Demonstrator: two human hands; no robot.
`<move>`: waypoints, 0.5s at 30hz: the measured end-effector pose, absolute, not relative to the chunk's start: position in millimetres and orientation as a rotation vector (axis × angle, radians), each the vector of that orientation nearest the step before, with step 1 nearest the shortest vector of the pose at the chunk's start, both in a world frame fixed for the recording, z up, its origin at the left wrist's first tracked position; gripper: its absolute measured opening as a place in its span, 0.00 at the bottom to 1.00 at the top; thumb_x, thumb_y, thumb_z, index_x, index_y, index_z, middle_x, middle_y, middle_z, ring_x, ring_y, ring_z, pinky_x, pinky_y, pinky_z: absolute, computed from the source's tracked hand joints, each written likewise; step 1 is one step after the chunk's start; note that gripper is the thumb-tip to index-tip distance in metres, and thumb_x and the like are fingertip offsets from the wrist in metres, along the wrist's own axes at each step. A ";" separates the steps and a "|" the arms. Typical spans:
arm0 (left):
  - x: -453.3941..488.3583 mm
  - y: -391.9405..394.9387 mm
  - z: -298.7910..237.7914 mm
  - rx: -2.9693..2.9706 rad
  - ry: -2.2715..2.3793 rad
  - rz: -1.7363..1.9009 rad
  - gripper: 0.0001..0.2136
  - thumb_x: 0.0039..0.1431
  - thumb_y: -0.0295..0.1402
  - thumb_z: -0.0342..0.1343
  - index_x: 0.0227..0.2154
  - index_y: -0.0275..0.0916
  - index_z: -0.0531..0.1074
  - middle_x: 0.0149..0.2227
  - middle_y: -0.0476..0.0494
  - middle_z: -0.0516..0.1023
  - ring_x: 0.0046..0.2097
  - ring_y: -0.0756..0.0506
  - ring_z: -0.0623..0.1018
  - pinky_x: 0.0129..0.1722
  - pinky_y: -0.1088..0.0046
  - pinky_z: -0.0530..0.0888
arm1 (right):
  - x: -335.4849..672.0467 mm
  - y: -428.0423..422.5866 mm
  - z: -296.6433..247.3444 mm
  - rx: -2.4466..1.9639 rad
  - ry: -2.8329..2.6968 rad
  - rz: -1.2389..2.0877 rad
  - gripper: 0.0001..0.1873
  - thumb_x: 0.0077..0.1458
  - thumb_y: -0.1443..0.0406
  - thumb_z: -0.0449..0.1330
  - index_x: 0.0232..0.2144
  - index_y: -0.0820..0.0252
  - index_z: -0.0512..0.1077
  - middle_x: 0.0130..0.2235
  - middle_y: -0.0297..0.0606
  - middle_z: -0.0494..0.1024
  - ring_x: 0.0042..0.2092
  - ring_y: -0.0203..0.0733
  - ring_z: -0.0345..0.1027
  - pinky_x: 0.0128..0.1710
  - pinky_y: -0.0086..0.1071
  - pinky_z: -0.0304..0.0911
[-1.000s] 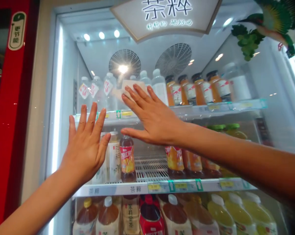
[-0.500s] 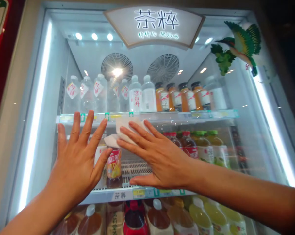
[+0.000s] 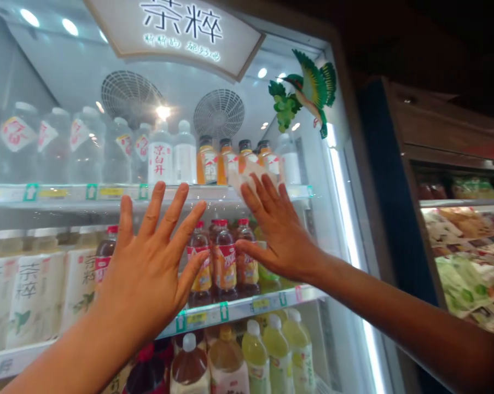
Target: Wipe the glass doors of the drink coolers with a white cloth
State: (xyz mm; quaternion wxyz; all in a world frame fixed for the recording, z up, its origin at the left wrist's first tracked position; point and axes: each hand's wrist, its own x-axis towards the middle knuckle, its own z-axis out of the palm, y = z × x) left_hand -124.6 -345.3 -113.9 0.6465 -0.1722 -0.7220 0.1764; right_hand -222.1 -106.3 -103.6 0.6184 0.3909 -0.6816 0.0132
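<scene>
My right hand (image 3: 277,232) lies flat with outstretched fingers over a white tissue (image 3: 243,171), pressing it against the glass front of a lit drinks fridge. The tissue sticks out past the fingertips, in front of the orange-brown bottles (image 3: 230,163) on the upper shelf; part of it is hidden under the fingers. My left hand (image 3: 150,257) is spread, palm toward the glass, and holds nothing. Whether its palm touches the glass I cannot tell. Behind it, red-capped tea bottles (image 3: 225,260) stand on the middle shelf.
A fan-shaped lit sign (image 3: 181,33) spans the fridge top, with a green bird decoration (image 3: 312,90) at its right. Clear bottles (image 3: 86,148) and white-labelled bottles (image 3: 39,290) fill the left shelves. Another shelf unit with packaged goods (image 3: 462,279) stands to the right.
My right hand has slid the tissue rightward along the glass, from below the water bottles to the orange-brown bottles. The view has shifted right. My left hand remains spread.
</scene>
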 end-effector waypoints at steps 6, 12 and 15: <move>-144.5 -295.7 -115.0 -0.432 -1.620 0.386 0.30 0.71 0.49 0.39 0.71 0.43 0.51 0.75 0.40 0.47 0.76 0.35 0.41 0.72 0.41 0.36 | -245.1 -51.6 -111.5 0.903 -1.616 0.020 0.48 0.64 0.37 0.43 0.73 0.49 0.26 0.76 0.36 0.31 0.76 0.52 0.21 0.74 0.61 0.31; -159.7 -264.3 -120.1 -0.438 -1.617 0.401 0.31 0.71 0.48 0.39 0.72 0.44 0.46 0.75 0.40 0.46 0.76 0.36 0.40 0.72 0.40 0.36 | -259.0 -15.3 -123.0 0.890 -1.623 0.060 0.51 0.63 0.36 0.42 0.73 0.51 0.25 0.76 0.36 0.29 0.76 0.54 0.20 0.73 0.61 0.29; -165.6 -254.0 -123.8 -0.451 -1.629 0.414 0.31 0.71 0.49 0.36 0.73 0.47 0.40 0.75 0.41 0.46 0.76 0.36 0.40 0.71 0.40 0.36 | -268.1 4.7 -125.0 0.903 -1.645 0.044 0.49 0.63 0.36 0.43 0.73 0.47 0.24 0.76 0.34 0.29 0.76 0.53 0.21 0.73 0.62 0.31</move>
